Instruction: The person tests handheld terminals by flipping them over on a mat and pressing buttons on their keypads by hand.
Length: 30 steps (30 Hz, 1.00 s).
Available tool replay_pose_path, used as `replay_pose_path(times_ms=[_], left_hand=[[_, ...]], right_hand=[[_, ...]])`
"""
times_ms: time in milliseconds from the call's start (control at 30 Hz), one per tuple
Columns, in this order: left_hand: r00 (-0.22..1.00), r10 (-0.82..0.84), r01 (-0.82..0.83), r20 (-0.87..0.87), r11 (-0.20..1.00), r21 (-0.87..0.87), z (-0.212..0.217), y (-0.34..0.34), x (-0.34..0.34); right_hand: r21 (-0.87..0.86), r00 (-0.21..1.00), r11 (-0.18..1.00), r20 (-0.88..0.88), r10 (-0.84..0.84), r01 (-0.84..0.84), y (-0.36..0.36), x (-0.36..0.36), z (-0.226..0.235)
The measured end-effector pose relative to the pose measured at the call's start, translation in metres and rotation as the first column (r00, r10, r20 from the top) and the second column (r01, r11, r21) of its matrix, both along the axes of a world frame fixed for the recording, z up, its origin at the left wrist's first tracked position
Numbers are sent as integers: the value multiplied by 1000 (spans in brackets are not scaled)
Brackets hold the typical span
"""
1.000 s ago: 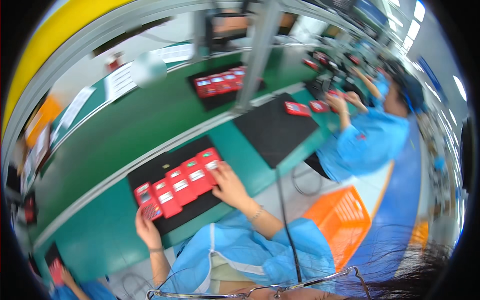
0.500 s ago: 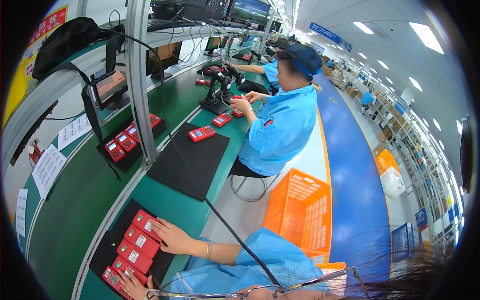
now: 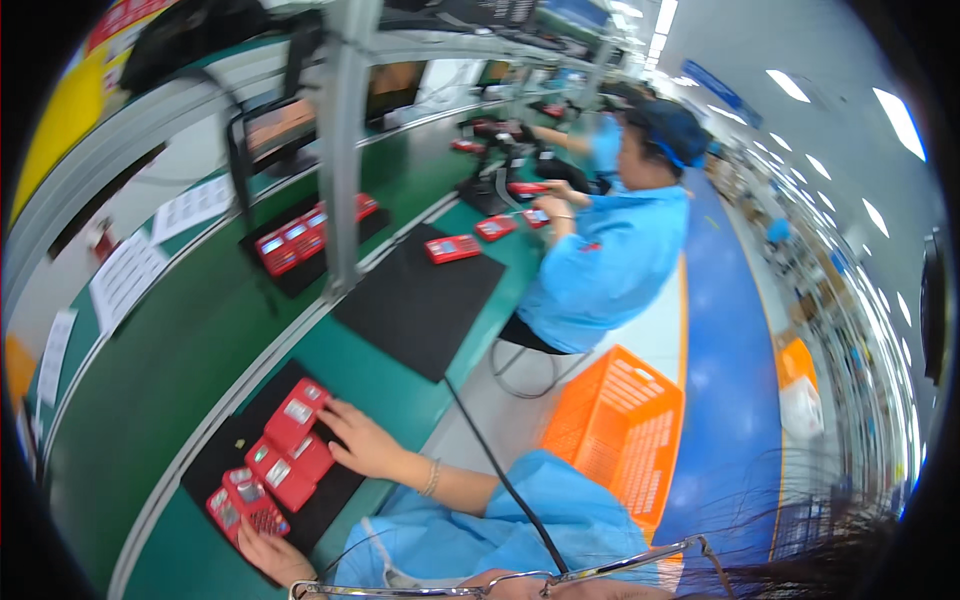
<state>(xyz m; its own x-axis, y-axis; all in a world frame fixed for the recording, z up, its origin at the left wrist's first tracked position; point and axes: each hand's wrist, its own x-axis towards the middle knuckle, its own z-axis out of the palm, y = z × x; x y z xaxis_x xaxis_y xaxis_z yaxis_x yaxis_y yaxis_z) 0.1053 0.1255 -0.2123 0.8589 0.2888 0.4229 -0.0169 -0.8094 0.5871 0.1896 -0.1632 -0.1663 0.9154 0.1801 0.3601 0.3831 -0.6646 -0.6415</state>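
Observation:
Several red handheld keypad terminals lie on a black mat [image 3: 345,492] in front of me, slightly blurred. Near the far end, one red terminal [image 3: 297,412] lies back up with a pale label. My right hand [image 3: 368,447] has its fingers spread and touches the side of this group, where other terminals lie pushed together or overlapping. At the near end, a red terminal [image 3: 262,508] shows its screen and keypad, with another beside it. My left hand [image 3: 270,556] is at the near edge of these two, fingers stretched out against them.
A second black mat [image 3: 420,300] holds a red terminal [image 3: 452,248]. Farther along the green bench, a co-worker [image 3: 610,260] in blue handles a terminal. An orange crate [image 3: 620,430] stands on the floor. A metal post [image 3: 345,150] rises from the bench; a black cable [image 3: 490,450] crosses near my arm.
The neat row of face-down terminals has become uneven, and one near my left hand now shows its keypad. My right hand has moved onto the group's side. The whole view has shifted.

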Motion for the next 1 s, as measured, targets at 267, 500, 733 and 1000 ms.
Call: replay_pose_path(times_ms=[267, 500, 733, 1000], left_hand=[[991, 25, 23, -133, 939, 343, 35, -45, 11], [930, -309, 353, -199, 903, 245, 75, -76, 38], [934, -303, 351, -191, 878, 325, 47, -86, 49], [956, -290, 282, -29, 944, -169, 60, -78, 33]], right_hand=[[-172, 977, 964, -28, -213, 205, 16, 10, 21], [-422, 963, 867, 65, -263, 266, 45, 26, 38], [-337, 991, 938, 129, -38, 80, 50, 41, 23], [332, 912, 906, 219, -346, 264, -10, 10, 28]])
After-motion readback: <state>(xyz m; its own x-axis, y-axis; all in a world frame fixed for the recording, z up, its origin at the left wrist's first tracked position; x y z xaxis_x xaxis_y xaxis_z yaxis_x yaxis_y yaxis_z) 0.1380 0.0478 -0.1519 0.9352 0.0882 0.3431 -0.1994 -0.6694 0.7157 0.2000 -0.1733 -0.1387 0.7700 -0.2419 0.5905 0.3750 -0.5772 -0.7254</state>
